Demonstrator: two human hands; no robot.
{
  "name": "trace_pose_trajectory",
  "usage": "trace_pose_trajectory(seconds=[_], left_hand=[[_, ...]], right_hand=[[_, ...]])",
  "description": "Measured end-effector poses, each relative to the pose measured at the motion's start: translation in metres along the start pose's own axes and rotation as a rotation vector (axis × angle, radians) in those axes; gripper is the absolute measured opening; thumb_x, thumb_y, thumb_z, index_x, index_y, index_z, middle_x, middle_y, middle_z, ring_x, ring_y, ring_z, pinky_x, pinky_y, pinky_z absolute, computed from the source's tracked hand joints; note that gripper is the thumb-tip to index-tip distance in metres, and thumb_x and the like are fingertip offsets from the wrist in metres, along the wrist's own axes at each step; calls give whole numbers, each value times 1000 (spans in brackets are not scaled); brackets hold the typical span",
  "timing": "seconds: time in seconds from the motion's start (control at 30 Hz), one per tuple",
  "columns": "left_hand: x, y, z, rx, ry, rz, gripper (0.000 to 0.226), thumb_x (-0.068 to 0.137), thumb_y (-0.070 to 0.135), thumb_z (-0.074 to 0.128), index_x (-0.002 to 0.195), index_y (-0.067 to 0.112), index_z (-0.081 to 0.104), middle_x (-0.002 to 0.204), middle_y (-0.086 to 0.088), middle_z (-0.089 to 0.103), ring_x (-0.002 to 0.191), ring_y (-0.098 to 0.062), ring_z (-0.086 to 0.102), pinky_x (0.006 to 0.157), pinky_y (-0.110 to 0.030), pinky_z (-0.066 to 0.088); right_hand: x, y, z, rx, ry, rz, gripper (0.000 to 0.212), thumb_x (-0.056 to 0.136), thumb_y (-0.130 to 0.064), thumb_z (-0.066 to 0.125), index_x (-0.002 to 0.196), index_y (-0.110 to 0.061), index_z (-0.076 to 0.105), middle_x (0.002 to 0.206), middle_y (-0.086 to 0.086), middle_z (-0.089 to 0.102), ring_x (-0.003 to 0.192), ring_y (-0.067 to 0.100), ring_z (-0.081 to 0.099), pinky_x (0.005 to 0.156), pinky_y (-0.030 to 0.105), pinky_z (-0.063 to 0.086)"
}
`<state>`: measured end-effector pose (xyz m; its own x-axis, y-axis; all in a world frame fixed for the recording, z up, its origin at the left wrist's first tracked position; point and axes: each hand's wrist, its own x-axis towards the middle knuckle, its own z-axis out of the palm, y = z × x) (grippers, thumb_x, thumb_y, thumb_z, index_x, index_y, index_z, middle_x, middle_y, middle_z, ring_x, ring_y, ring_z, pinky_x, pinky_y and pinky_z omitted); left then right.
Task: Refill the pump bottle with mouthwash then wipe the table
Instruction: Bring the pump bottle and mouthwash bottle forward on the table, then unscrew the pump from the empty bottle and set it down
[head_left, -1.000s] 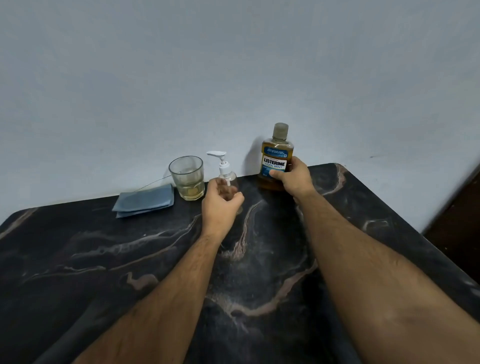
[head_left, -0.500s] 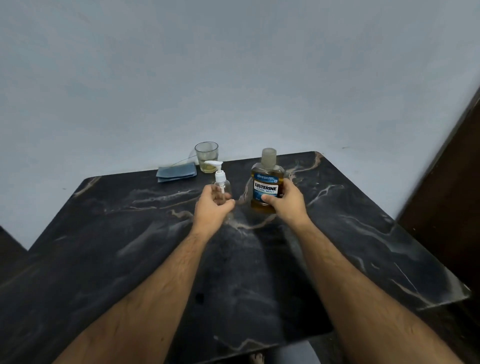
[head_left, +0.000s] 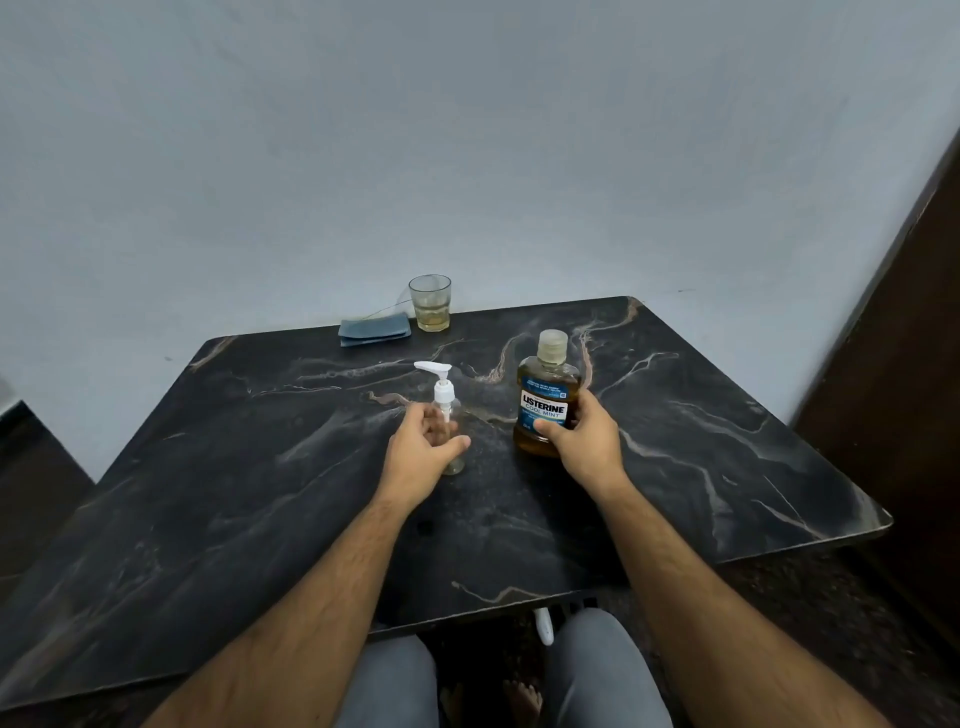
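A small clear pump bottle (head_left: 445, 402) with a white pump head stands upright at the middle of the black marble table (head_left: 260, 467). My left hand (head_left: 423, 447) is wrapped around its lower body. To its right stands the mouthwash bottle (head_left: 546, 395), amber liquid, blue label, cap on. My right hand (head_left: 579, 439) grips its lower right side. A folded blue cloth (head_left: 374, 328) lies at the table's far edge by the wall.
A drinking glass (head_left: 430, 303) with a little yellowish liquid stands beside the cloth at the far edge. A pale wall rises behind the table, and a dark wooden panel (head_left: 904, 364) stands to the right. My knees (head_left: 597, 670) show below the near edge.
Both hands have drawn the pump bottle and the mouthwash bottle from the far edge toward the table's middle. The camera has pulled back, showing more of the table.
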<state>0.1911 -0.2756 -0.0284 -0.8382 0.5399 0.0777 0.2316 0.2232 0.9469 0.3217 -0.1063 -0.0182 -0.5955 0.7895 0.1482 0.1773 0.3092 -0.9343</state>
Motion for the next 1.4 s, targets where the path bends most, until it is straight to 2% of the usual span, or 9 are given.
trace_pose_trajectory(seconds=[0.23,0.33,0.47,0.57,0.7,0.9,1.0,1.2,1.4], left_hand=[[-3,-1,-3,-1,-17,1,46,78,22,82,115,19,55,108,5,69,99,-8,67,78,-19,51],[-5,-4,-6,26,-31,5,57,75,27,84,122,19,54,112,7,67,103,-9,65,88,-27,54],[-9,-5,-14,16,-53,19,79,70,28,87,138,23,46,125,10,59,115,-9,55,97,-27,42],[-9,-8,-27,-10,-33,73,77,71,28,87,138,25,49,127,10,61,119,-8,55,102,-29,44],[-6,6,-43,-109,44,163,47,84,15,76,128,18,61,117,6,68,110,-4,64,99,-26,50],[3,33,-50,-63,-102,238,34,88,10,71,120,19,68,109,13,71,105,3,65,92,-14,49],[11,35,-50,-71,-191,212,32,89,9,69,117,24,67,111,10,73,107,0,66,94,-18,49],[17,34,-48,-82,-266,170,32,94,7,63,125,7,65,118,8,71,113,0,63,99,-18,48],[18,31,-41,-87,-206,172,24,92,9,65,115,14,70,109,4,75,105,-3,68,97,-20,50]], right_hand=[[-5,3,2,-6,14,-5,45,80,-15,80,118,-21,58,118,-3,68,106,9,63,100,37,51],[-8,4,1,-19,3,1,54,77,-18,83,122,-22,54,125,0,65,112,10,61,102,37,50],[-29,2,0,-112,351,-119,62,79,-32,80,131,-16,50,132,2,54,124,17,50,105,39,44],[-54,-8,4,-85,532,-349,32,86,-24,72,112,-13,58,110,1,58,104,17,56,89,41,51],[-64,-12,34,30,191,-416,11,84,-13,72,88,-18,64,87,-3,64,79,10,62,71,33,53],[-48,-17,68,-24,-260,-169,62,77,-25,81,133,-22,54,133,-3,59,123,10,54,103,34,47],[-36,-25,74,-30,-285,-146,69,79,-23,81,139,-18,49,139,5,57,129,11,51,109,35,43],[-28,-35,82,-51,-349,-147,52,82,-20,78,130,-18,59,126,1,66,118,9,59,105,33,47],[-29,-26,89,-45,-285,-168,48,81,-21,79,126,-20,62,116,-5,70,109,4,63,100,31,51]])
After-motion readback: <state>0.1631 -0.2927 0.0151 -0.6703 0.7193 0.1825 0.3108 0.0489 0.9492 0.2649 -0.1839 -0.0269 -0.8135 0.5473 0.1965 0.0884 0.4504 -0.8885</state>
